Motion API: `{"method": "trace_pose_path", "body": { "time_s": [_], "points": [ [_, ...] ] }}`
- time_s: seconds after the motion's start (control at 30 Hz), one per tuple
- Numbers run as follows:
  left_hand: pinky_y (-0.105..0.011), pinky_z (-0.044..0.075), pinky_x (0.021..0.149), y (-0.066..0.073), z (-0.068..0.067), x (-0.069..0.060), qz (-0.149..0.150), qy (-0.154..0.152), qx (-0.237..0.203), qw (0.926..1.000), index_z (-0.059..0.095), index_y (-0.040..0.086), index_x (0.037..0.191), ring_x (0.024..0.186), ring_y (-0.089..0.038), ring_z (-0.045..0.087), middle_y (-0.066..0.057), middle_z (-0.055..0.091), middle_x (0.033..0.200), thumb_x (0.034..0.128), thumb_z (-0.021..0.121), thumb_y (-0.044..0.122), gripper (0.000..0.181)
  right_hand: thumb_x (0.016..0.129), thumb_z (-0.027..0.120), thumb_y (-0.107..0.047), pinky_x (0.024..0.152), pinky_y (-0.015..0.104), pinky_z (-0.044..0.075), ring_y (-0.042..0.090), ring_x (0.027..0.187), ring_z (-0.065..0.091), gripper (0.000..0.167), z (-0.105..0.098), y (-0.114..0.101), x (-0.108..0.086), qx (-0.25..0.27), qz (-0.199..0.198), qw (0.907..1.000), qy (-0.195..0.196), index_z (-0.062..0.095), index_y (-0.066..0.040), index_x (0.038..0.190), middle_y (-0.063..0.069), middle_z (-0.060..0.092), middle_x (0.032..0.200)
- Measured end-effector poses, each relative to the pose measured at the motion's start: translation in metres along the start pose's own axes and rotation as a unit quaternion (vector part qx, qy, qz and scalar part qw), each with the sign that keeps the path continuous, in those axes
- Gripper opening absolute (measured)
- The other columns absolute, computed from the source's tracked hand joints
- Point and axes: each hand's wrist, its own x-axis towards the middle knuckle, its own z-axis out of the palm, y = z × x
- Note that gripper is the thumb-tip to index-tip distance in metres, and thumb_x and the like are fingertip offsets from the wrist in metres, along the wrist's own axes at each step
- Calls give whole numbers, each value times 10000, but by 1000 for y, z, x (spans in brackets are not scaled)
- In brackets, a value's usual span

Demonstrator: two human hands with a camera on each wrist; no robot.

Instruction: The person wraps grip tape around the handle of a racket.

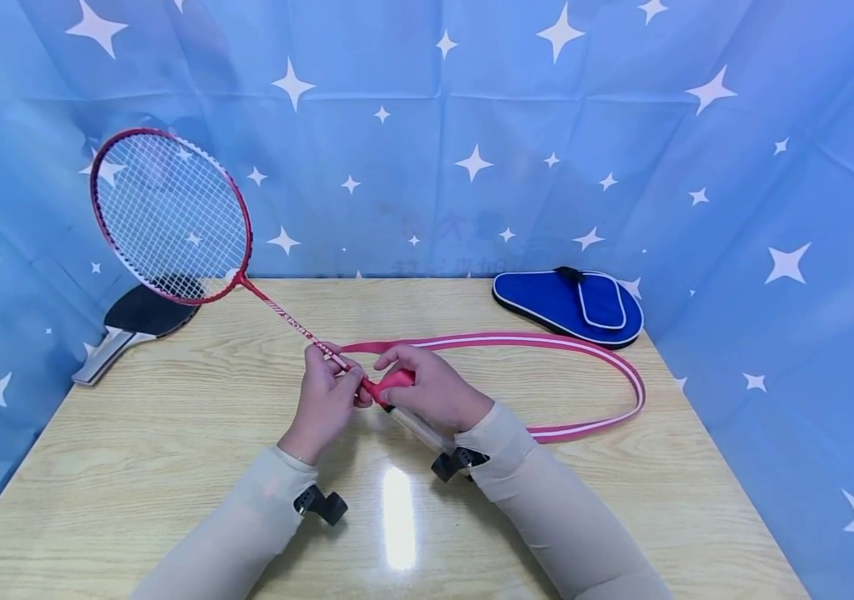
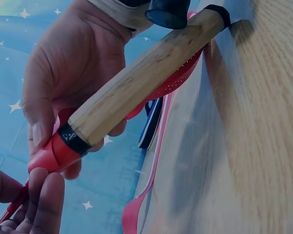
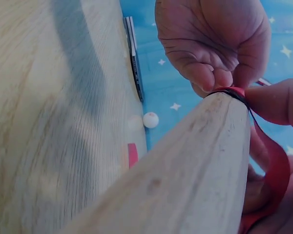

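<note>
A red and white badminton racket (image 1: pixel 295 327) is held above the table, its strung head tilted up to the left. My left hand (image 1: pixel 325 404) pinches the shaft just above the handle. At the red cone, my right hand (image 1: pixel 434 387) pinches a strip of red grip tape (image 3: pixel 278 165) against the racket. The bare wooden handle (image 2: pixel 141 78) has a black band at its upper end and a black butt. Perforated red tape hangs behind the handle in the left wrist view. Part of the tape is hidden by my right fingers.
A pink band with a white stripe (image 1: pixel 629 371) lies looped on the wooden table (image 1: pixel 172 500). Back left is a black table tennis bat (image 1: pixel 143 312); back right, a blue bat case (image 1: pixel 539 296). A white ball (image 3: pixel 151 120) sits near the far edge, before a starred blue curtain.
</note>
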Motion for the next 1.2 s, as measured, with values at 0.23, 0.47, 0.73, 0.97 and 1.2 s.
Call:
{"method": "trace_pose_path", "body": {
  "time_s": [0.23,0.47,0.73,0.97,1.2],
  "points": [
    [-255,614,604,4,-2,1,-32,-85,78,9999,272,22,1219,595,-120,642,-236,623,965,1020,451,-93,291,973,698,-67,628,271,489,148,684,588,382,3,-1,1,248,-13,9993,-268,624,-121,1344,67,715,847],
    [-251,607,594,2,-2,3,-83,-101,41,9999,281,26,1224,595,-122,636,-173,636,909,1015,465,-86,300,952,714,-52,602,268,481,149,669,563,365,5,1,2,324,-18,9991,-264,634,-130,1300,68,654,811],
    [-240,596,595,3,-1,3,-211,-75,4,9997,278,30,1236,603,-131,633,-143,630,917,1027,478,-75,308,959,705,-88,604,287,491,169,675,564,334,3,6,5,178,-36,9994,-303,636,-161,1277,91,657,829],
    [-253,608,618,2,-3,3,-189,-178,7,9997,273,22,1246,629,-137,645,-172,633,947,1044,476,-60,298,983,672,-78,710,314,527,192,750,615,315,0,7,6,344,16,9984,-451,627,-166,1282,84,697,881],
    [-303,640,654,1,-5,3,-110,-261,163,9995,269,4,1266,640,-148,680,-185,665,973,1050,468,-49,298,1004,621,-37,836,290,543,174,887,708,347,-3,5,7,819,102,9931,-836,586,-46,1349,266,743,1067]
  ]
}}
